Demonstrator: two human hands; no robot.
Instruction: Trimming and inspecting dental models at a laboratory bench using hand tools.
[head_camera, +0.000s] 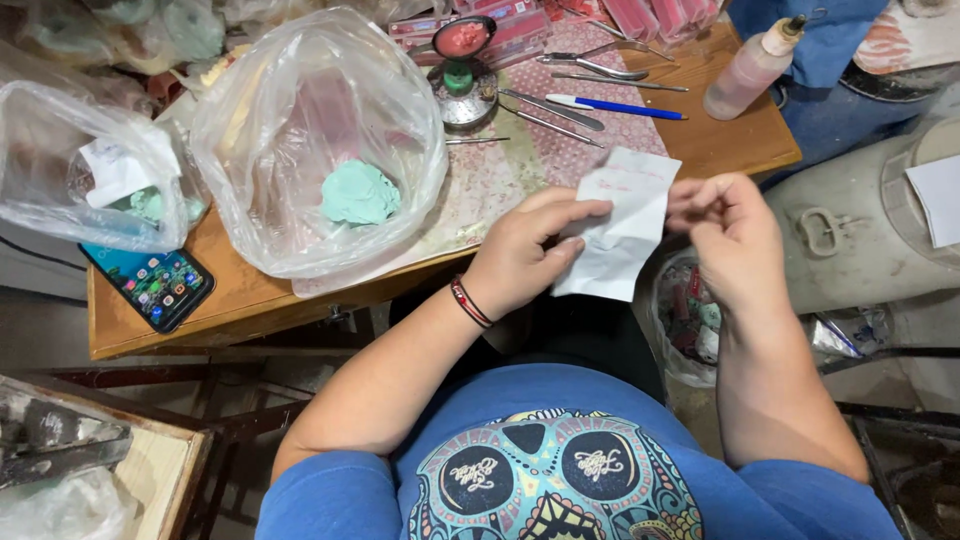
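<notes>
Pinching a creased white paper slip (620, 225) from both sides, the left hand (525, 255) and right hand (730, 235) each clamp their grip on an edge (writing apparently faint). Beyond the left grip, a clear bag (310, 130) holding a green lump sits on the counter (730, 140).

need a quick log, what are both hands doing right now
Left hand: shut on the white paper slip.
Right hand: pinching the slip's right edge.

Both forearms reaching forward; left hand (525, 255) pinching with fingers extended, right hand (728, 232) curling, apparently pinching too.
</notes>
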